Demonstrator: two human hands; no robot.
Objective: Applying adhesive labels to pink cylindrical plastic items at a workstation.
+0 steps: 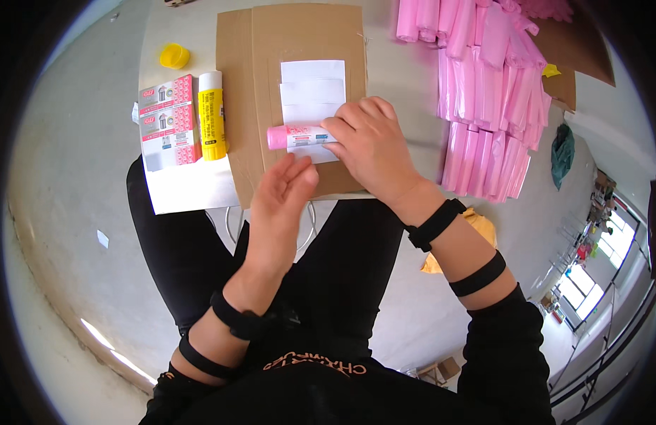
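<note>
A small pink plastic roll (pixel 277 137) lies sideways over white paper slips (pixel 312 92) on a cardboard sheet (pixel 303 35). A printed label (pixel 304 134) covers much of the roll. My right hand (pixel 374 142) has its thumb and fingers closed on the roll's right end, which they partly hide. Just below the roll's left part, my left hand (pixel 282 195) is held with its fingers stretched out, apart from the roll and holding nothing. How far the label goes round the underside cannot be seen.
Left of the cardboard stand a yellow glue stick (pixel 212 120), stacks of printed labels (pixel 165 120) and a yellow cap (pixel 174 57). Several pink rolls (pixel 483 92) are piled along the table's right side. A yellow bag (pixel 480 230) shows beyond my right forearm.
</note>
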